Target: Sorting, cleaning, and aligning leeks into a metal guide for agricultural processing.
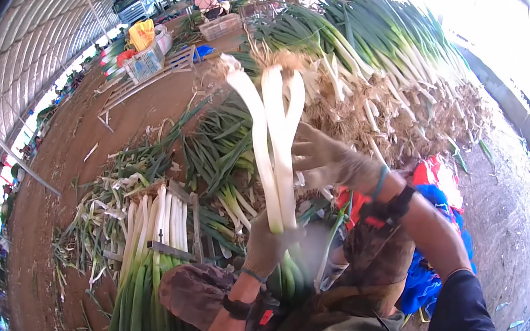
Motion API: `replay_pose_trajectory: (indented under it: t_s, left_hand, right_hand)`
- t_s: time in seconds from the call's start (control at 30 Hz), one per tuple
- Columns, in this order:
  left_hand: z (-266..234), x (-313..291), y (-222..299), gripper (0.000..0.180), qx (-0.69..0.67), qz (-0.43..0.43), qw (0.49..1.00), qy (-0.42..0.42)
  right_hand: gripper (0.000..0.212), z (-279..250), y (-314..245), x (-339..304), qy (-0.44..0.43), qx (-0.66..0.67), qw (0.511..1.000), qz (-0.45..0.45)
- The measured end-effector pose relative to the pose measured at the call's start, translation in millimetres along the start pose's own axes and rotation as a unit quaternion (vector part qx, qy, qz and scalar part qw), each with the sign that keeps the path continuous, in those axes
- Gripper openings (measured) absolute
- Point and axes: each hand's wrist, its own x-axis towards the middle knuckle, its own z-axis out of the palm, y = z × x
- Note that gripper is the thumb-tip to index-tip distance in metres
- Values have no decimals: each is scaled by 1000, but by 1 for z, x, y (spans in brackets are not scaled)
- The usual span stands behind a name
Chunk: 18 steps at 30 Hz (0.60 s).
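My left hand (266, 243), in a soiled light glove, is closed around several long leeks (283, 168). Their white shanks point up and away, roots at the top, while the green leaves hang below the hand over my lap. My right hand (333, 158), also gloved, is beside the white shanks with its fingers spread, slightly blurred; it holds nothing. To the left of my knee, a row of leeks (157, 225) lies in a metal frame (171, 251), white ends away from me and green leaves toward me.
A large heap of leeks (387, 54) with matted roots lies ahead. Loose leaves and trimmings (100, 221) cover ground at left. Blue netting (420, 280) and red plastic (440, 178) lie at right. Farther back are a crate (144, 64) and a person (209, 3).
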Motion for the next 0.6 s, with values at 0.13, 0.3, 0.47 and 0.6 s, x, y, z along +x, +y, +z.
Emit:
replay_pose_trajectory:
  t_s: [0.13, 0.3, 0.47, 0.6]
  left_hand:
    - [10, 3, 15, 33, 21, 27, 998, 54]
    - [-12, -7, 16, 28, -102, 33, 992, 67]
    - [-18, -3, 16, 23, -34, 42, 994, 90]
    - [-21, -4, 25, 24, -61, 28, 986, 152]
  right_hand:
    - [66, 80, 4, 15, 191, -17, 975, -115]
    - [42, 92, -25, 7, 205, -80, 970, -103]
    - [39, 93, -30, -9, 210, -40, 973, -83]
    - [39, 106, -35, -12, 271, -90, 951, -115]
